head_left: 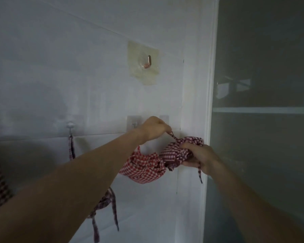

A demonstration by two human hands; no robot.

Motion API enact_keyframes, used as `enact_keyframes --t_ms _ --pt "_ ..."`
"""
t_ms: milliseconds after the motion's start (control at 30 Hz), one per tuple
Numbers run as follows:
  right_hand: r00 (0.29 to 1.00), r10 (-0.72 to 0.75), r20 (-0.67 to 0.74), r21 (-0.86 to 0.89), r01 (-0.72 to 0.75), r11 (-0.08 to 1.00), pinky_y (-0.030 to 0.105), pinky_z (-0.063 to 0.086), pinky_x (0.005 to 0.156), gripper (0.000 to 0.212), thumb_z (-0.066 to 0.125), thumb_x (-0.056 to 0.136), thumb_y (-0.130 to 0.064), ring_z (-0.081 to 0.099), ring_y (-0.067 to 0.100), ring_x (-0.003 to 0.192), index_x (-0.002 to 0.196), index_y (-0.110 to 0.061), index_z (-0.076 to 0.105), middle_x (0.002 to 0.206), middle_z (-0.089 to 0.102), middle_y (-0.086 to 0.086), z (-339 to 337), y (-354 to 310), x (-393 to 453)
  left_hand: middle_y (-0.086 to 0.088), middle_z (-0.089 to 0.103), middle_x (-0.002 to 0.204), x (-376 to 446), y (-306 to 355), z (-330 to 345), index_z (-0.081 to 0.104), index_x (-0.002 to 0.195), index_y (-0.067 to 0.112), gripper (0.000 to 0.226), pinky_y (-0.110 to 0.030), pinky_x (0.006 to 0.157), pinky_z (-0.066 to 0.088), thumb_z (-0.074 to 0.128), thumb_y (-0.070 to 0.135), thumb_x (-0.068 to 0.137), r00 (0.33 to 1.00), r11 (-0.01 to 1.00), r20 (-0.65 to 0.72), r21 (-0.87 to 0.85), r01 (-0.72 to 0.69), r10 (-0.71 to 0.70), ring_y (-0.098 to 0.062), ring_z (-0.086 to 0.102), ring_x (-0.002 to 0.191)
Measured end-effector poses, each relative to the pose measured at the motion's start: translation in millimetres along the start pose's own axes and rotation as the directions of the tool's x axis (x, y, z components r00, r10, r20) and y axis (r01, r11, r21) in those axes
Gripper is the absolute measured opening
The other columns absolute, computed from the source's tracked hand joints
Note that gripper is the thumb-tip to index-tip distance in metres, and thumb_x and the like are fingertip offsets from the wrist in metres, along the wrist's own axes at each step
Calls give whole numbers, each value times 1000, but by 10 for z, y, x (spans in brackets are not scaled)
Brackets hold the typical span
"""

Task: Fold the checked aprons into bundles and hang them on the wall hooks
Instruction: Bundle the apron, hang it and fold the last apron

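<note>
Pinching the strap [172, 133] with our left hand [154, 128], our right hand [198, 157] gripping the red checked apron [147, 165] bundle just below the clear hook [164, 120], we're hanging (we judge); next, loop strap over that hook.

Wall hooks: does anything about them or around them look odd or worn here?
Yes. The copper hook, high on the wall, sits on a yellowed adhesive pad with uneven, ragged edges, unlike the clear pads lower down. It carries nothing, and the pad looks aged.
</note>
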State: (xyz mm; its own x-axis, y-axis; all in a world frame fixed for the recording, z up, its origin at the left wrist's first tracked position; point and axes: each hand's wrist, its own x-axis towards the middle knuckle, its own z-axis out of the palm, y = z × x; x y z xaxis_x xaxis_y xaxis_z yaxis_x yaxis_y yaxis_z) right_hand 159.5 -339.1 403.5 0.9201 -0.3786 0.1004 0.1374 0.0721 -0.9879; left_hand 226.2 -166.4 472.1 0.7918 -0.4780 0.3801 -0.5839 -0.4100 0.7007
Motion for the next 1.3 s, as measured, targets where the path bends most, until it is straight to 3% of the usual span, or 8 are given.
enact_keyframes --t_ms 133,233,433,533,700,1000,1133,1300 --pt "999 -48 2 -222 47 974 36 60 58 41 88 71 -21 75 29 67 102 -2 70 78 76 15 -14 35 182 -7 74 84 326 -54 163 73 88 2 20 -24 49 46 61 16 95 991 1000 -128 -14 24 -25 -14 66 57" --pt "996 -86 7 -351 84 933 38 62 58 34 90 68 -25 72 26 58 89 -4 72 67 74 11 16 -21 269 -15 70 75 531 -39 220 68 85 1 21 -20 39 41 53 9 96 981 979 -192 199 34 5 -16 58 44" --pt "995 -101 19 -461 98 882 43 62 60 37 91 65 -28 72 26 56 82 -2 71 68 73 14 82 -112 396 -12 70 85 765 -4 260 69 87 3 14 -34 70 58 62 14 90 950 807 -256 591 5 181 -25 67 76" --pt "995 -97 27 -484 98 870 43 62 59 40 91 65 -28 72 28 57 86 0 71 73 74 17 82 -134 442 -11 66 85 765 46 224 64 90 3 9 -33 59 50 66 10 85 945 737 -245 676 7 215 -27 68 78" --pt "999 -38 38 -542 53 839 42 63 61 46 90 63 -30 72 28 58 89 2 70 73 74 18 79 -88 529 -8 70 62 717 132 95 64 77 5 22 -30 59 61 75 23 86 972 755 -205 654 48 116 -16 70 52" --pt "999 -7 43 -740 37 671 42 63 76 79 76 34 -63 75 27 69 88 -6 73 71 75 10 220 -47 572 -3 45 65 615 51 226 50 80 8 25 -31 63 49 65 21 96 969 675 -176 738 12 175 -24 60 71" --pt "998 -68 -7 -782 37 622 21 47 48 52 73 69 -64 63 14 43 72 -12 69 51 67 1 265 19 526 -7 51 66 490 -4 304 46 70 8 25 -30 61 52 57 -3 91 964 674 -198 738 29 175 -26 67 73" --pt "997 68 31 -745 -22 667 24 51 50 82 63 67 -85 69 22 61 95 -9 70 76 72 11 157 139 449 -15 71 65 321 -1 366 64 75 -3 22 -31 53 60 58 8 93 988 833 -117 532 150 -103 -24 69 51"
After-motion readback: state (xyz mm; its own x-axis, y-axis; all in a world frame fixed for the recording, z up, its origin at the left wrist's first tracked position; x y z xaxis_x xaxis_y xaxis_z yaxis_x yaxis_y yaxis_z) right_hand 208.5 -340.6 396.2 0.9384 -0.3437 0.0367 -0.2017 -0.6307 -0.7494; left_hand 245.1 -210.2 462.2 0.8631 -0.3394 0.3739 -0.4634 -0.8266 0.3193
